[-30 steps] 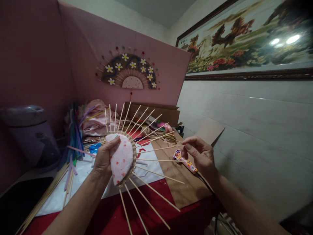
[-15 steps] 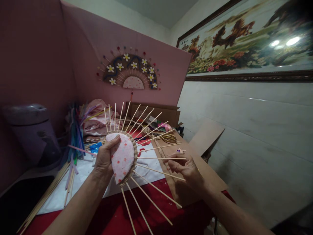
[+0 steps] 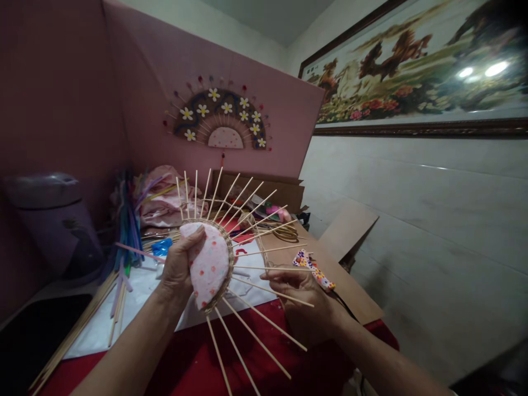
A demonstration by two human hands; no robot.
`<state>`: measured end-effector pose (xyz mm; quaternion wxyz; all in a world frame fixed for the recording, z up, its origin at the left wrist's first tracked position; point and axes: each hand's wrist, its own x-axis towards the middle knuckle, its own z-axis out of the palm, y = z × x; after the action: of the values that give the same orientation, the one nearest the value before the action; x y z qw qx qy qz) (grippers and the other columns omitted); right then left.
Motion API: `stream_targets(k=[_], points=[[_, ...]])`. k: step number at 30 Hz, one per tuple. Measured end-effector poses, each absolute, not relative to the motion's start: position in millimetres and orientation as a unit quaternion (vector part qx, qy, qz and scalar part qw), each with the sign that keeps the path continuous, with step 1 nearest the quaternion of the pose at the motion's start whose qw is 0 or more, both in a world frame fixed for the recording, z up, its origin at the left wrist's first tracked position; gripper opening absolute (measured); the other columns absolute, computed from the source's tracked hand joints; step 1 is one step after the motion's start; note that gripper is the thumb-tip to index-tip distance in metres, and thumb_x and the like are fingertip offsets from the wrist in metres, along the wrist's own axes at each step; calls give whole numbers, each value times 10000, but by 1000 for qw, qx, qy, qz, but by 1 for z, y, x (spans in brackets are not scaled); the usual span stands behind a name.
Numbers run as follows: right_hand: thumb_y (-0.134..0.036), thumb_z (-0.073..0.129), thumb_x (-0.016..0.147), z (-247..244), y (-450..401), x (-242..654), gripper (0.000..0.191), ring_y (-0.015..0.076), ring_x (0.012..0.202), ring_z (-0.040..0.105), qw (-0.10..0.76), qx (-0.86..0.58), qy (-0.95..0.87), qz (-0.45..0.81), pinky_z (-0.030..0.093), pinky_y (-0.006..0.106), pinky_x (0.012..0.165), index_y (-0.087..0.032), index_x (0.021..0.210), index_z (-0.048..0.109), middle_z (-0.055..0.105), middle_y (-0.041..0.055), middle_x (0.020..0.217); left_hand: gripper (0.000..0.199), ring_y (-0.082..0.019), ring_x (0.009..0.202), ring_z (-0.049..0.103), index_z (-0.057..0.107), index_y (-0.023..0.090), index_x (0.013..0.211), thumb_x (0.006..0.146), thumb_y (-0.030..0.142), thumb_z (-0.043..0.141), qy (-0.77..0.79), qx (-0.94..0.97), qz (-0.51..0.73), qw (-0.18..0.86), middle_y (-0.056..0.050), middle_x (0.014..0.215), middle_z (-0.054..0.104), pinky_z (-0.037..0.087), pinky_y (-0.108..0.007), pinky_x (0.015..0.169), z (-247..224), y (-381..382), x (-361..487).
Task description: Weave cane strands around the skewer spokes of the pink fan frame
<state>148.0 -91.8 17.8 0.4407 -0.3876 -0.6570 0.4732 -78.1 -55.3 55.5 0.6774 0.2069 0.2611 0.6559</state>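
My left hand [image 3: 181, 264] grips a half-round fan base [image 3: 210, 264] covered in pale cloth with red dots, thumb across its face. Thin wooden sticks [image 3: 251, 330] radiate from its curved edge, which is bordered by braided twine. A length of brown twine [image 3: 260, 239] loops outward across the upper sticks and runs down to my right hand [image 3: 295, 289]. Thumb and forefinger of that hand pinch the twine beside one of the right-hand sticks. A flower-patterned tool [image 3: 313, 268] with a black cord, probably a glue gun, lies just beyond the right hand.
A finished flowered fan [image 3: 223, 118] is pinned on the pink board behind. Pipe cleaners [image 3: 127, 220], pink cloth [image 3: 165, 198] and a purple container [image 3: 58, 231] stand to the left. Cardboard [image 3: 350, 297] covers the table's right side, beside loose sticks and coiled wire [image 3: 284, 232].
My right hand has moved left and slightly down, bringing the twine closer to the fan base. The flower-patterned tool behind it is now uncovered. My left hand has barely shifted.
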Motion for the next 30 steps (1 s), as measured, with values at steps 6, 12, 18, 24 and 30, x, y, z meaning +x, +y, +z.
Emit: stream_targets(k=[6, 12, 18, 24, 30], points=[[-304, 669, 718, 18, -92, 144, 210, 121, 655, 538, 454, -386, -645, 479, 396, 222, 509, -197, 893, 713, 660, 52, 854, 44, -196, 470, 635, 603, 106, 702, 665, 91, 585, 291, 184, 666, 662, -74, 573, 671, 546, -284, 469, 57, -55, -78], [-290, 677, 701, 22, -96, 141, 185, 83, 541, 444, 464, -390, -630, 485, 317, 201, 442, -181, 846, 716, 592, 14, 671, 50, -171, 457, 625, 595, 113, 694, 668, 74, 580, 276, 173, 684, 653, -56, 563, 665, 543, -260, 460, 58, -56, -76], [-304, 668, 717, 22, -95, 141, 201, 51, 470, 375, 461, -396, -620, 496, 314, 198, 421, -165, 857, 707, 588, 13, 670, 46, -183, 473, 632, 600, 107, 710, 678, 84, 578, 272, 175, 681, 656, -62, 580, 672, 548, -280, 470, 57, -57, -76], [-349, 667, 719, 21, -96, 142, 185, 120, 639, 569, 478, -411, -621, 465, 474, 251, 572, -193, 816, 693, 638, 35, 789, 44, -166, 459, 623, 602, 115, 675, 687, 80, 579, 270, 159, 688, 654, -53, 560, 665, 539, -250, 455, 57, -55, -76], [-304, 648, 746, 22, -95, 147, 139, 154, 722, 602, 527, -393, -634, 407, 491, 281, 657, -187, 820, 665, 649, 42, 807, 59, -176, 468, 626, 604, 124, 689, 696, 81, 565, 270, 164, 679, 662, -53, 570, 669, 541, -270, 459, 59, -56, -76]])
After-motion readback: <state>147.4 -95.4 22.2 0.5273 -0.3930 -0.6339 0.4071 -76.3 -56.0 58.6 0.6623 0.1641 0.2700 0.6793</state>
